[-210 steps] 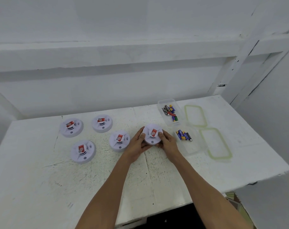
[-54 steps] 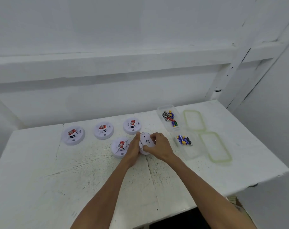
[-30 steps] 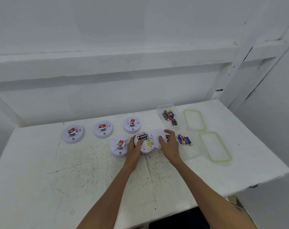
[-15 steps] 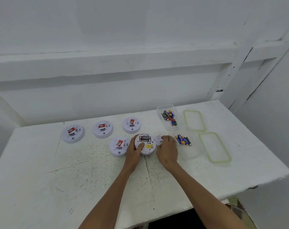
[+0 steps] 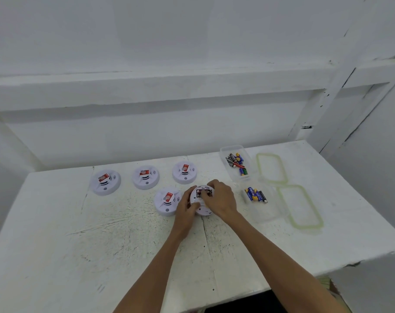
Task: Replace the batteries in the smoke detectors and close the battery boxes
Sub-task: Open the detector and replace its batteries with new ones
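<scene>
The round white plastic smoke detector (image 5: 202, 207) lies back-up nearer the table (image 5: 124, 245)'s far edge, between both hands. The left hand (image 5: 186, 210) grips its rim; the right hand (image 5: 222, 199) curls onto its battery (image 5: 203, 192).

A white table (image 5: 56, 256) (its paint scratched) stands against a plain white wall (image 5: 192, 30). A ledge (image 5: 146, 86) runs along it, meeting a post (image 5: 329, 93) at right.

A scuffed white table (image 5: 101, 245) under a white wall (image 5: 169, 30) — a ledge (image 5: 146, 86) crossing it.
</scene>
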Action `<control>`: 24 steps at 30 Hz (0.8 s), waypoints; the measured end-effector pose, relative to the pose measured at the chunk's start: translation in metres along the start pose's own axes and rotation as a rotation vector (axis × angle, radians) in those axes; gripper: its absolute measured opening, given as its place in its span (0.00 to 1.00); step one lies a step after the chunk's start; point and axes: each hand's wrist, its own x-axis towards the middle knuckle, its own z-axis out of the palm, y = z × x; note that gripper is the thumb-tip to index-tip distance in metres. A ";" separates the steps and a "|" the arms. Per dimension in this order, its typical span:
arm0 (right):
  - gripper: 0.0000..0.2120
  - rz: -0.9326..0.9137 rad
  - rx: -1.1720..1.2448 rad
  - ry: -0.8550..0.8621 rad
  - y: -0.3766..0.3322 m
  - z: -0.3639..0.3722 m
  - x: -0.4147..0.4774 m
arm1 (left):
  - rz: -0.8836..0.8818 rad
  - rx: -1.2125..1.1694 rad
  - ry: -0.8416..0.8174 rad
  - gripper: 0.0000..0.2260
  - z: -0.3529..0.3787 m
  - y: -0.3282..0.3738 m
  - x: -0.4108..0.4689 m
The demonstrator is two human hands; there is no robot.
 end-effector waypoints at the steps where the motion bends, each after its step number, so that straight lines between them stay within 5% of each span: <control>1: 0.16 0.006 -0.008 -0.002 -0.002 0.000 0.001 | 0.003 0.000 0.000 0.26 0.000 0.001 -0.001; 24: 0.16 -0.066 -0.270 -0.040 -0.034 0.016 0.014 | 0.041 0.133 0.011 0.21 -0.004 0.001 0.001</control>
